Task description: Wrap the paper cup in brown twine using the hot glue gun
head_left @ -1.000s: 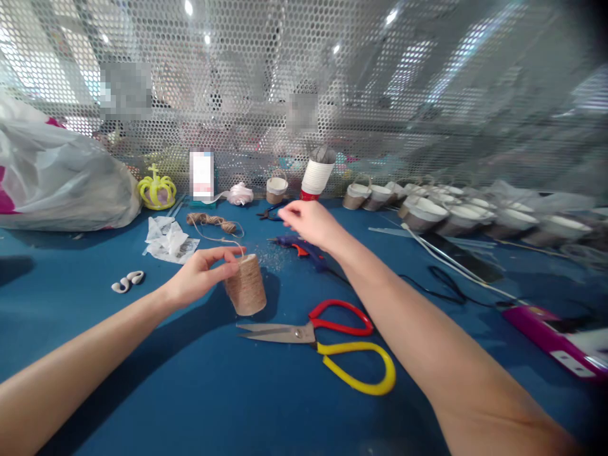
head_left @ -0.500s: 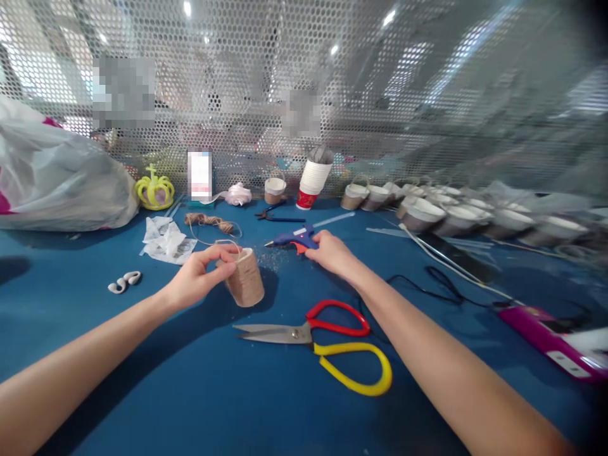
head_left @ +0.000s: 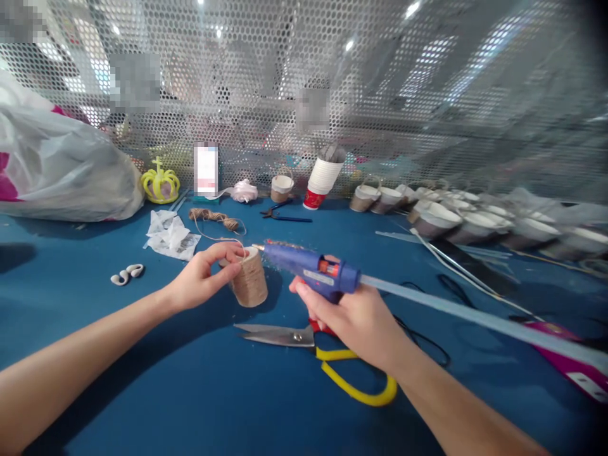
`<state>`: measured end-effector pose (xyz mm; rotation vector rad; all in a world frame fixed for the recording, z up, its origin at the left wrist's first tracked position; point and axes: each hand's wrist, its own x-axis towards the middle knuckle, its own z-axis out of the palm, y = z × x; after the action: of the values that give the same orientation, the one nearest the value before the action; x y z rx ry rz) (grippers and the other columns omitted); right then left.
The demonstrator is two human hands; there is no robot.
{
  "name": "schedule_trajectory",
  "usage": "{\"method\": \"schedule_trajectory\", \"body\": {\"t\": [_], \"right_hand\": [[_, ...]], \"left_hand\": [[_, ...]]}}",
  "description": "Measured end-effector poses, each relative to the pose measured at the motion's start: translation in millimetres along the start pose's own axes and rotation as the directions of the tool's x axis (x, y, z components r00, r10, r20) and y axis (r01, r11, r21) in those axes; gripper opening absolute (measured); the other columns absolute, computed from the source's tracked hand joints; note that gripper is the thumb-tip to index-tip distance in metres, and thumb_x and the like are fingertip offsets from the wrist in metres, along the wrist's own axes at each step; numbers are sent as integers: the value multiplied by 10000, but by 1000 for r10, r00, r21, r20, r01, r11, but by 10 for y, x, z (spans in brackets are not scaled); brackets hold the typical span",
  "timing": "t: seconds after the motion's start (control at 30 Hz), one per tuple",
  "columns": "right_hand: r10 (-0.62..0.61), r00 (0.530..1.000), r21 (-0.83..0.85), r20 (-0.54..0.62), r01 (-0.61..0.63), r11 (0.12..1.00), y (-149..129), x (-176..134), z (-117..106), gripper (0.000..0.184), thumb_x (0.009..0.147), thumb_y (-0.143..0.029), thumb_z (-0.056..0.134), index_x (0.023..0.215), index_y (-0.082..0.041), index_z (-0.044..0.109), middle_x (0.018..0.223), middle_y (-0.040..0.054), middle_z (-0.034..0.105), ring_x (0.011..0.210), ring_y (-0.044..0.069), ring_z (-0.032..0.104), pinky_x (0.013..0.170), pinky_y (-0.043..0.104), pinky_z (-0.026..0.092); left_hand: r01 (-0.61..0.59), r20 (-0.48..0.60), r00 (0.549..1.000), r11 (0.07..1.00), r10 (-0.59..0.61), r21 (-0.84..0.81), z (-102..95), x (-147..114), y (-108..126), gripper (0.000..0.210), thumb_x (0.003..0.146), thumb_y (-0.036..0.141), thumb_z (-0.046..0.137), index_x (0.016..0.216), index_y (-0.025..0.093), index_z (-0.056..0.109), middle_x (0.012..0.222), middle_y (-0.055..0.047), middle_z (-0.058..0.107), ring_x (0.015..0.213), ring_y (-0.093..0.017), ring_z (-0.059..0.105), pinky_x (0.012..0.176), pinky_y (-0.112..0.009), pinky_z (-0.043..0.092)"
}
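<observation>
A paper cup wrapped in brown twine (head_left: pixel 251 282) stands tilted on the blue table, its pale rim upward. My left hand (head_left: pixel 211 272) grips it at the upper left side, fingers at the rim by a loose strand of twine. That strand runs back to a small twine bundle (head_left: pixel 213 218). My right hand (head_left: pixel 349 313) is wrapped round the handle of a blue glue gun (head_left: pixel 304 266), with a long clear glue stick (head_left: pixel 456 310) out of its back. The gun's nozzle is at the cup's rim; whether it touches cannot be made out.
Large scissors (head_left: pixel 280 335) lie below the cup, partly under my right hand. Behind are pliers (head_left: pixel 285 216), stacked paper cups (head_left: pixel 323 180) and crumpled white paper (head_left: pixel 171 234). Several wrapped cups (head_left: pixel 437 218) line the right back, near a purple power strip (head_left: pixel 565 361). A perforated metal screen (head_left: pixel 266 82) rises behind.
My right hand has lifted the glue gun off the table and brought it nearer, its nozzle now at the cup's rim. My left hand stays on the cup.
</observation>
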<state>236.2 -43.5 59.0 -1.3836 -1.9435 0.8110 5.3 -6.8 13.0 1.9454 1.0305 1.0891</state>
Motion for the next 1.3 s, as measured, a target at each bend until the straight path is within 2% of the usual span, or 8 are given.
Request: {"method": "schedule_trajectory", "body": {"t": [0.1,0.2,0.5,0.7,0.9,1.03,1.2,1.3], "right_hand": [[-65,997,-157,-46,58,986,14,-27,53,184,779,-378,527,676,-229,559,469,-9,521,493,167,551,469,278,434],[-74,996,-210,-47,62,976,24,-12,63,180,770,-375,535,650,-241,545,471,-1,529,571,198,589,501,289,438],[-56,998,-150,-32,50,987,-9,12,89,168,751,-341,548,622,-242,509,515,-7,557,544,177,559,606,295,465],[-91,996,-190,0,90,978,46,-11,88,122,763,-357,534,717,-244,539,573,-7,583,486,158,520,498,274,441],[-101,994,-197,-39,92,976,14,0,67,104,758,-333,538,723,-235,547,546,-4,580,500,165,534,571,282,457],[-95,995,-190,20,97,977,11,-2,68,101,760,-329,529,724,-239,557,587,6,603,494,163,533,527,282,448],[-94,995,-191,-38,85,978,0,7,63,137,756,-330,533,659,-233,525,555,7,585,517,167,540,590,281,462],[-119,993,-196,-25,112,974,1,-1,71,149,761,-317,534,643,-229,515,556,0,590,524,158,544,598,265,462]], "left_hand": [[-28,-24,999,999,28,17,26,-7,4,166,832,305,491,731,174,505,1036,-107,623,1140,-215,494,992,-385,356],[-26,-36,999,999,27,25,42,-10,3,146,835,280,480,736,174,497,1037,-110,620,1135,-212,494,987,-386,360],[0,-42,999,1000,0,10,58,-17,23,139,837,259,461,726,178,483,1051,-110,623,1130,-207,498,984,-375,365],[-34,-26,999,999,34,4,50,-19,27,129,843,250,466,784,155,531,1058,-129,617,1119,-220,503,981,-395,367],[-37,-6,999,999,37,-2,39,-24,19,122,850,238,454,776,160,513,1087,-130,600,1136,-209,494,984,-371,362],[-43,6,999,999,43,8,39,-23,17,134,857,253,450,823,156,536,1080,-124,605,1135,-208,498,993,-370,354],[-41,2,999,999,41,-5,38,-20,26,149,858,275,457,807,158,532,1096,-127,604,1138,-211,497,992,-367,358],[-49,6,999,999,49,-13,38,-20,24,162,859,278,458,800,150,537,1090,-136,606,1137,-226,498,989,-386,357]]}}
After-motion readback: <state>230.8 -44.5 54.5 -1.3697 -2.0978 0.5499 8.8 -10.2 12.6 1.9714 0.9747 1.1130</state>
